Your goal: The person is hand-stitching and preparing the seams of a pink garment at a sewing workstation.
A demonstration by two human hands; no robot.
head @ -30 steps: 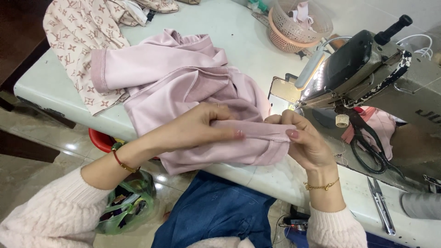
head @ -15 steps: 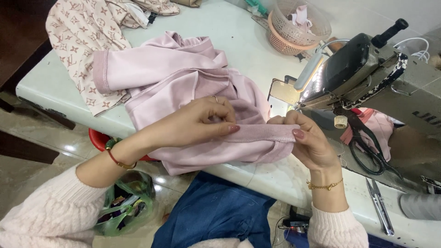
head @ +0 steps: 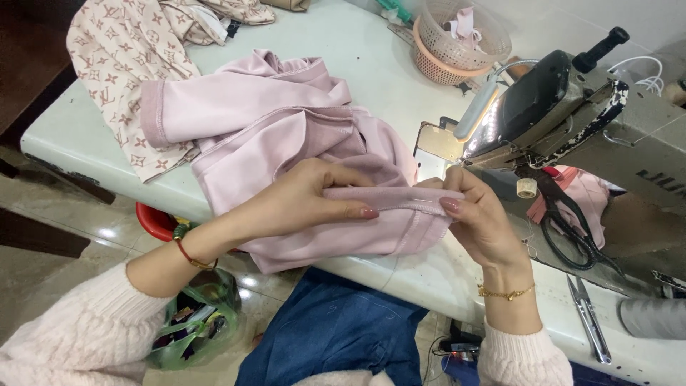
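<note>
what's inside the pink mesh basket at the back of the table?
The pink mesh basket holds pale fabric scraps, pink and white, showing above its rim. Anything deeper is blurred by the mesh wall. It stands on the table behind the sewing machine.

Left sleeve: I see a cream, fuzzy knit pushed up the forearm, lying well left of the sewing machine [head: 572, 121].
Left hand [head: 300, 204]: thin red cord bracelet at the wrist with a green bead; pink-polished nails.
Right sleeve: the same cream knit, ribbed cuff, just below the machine.
Right hand [head: 486, 221]: fine gold chain bracelet at the wrist; glossy pink nails.
Lap: blue denim, below the machine's table edge.
</note>
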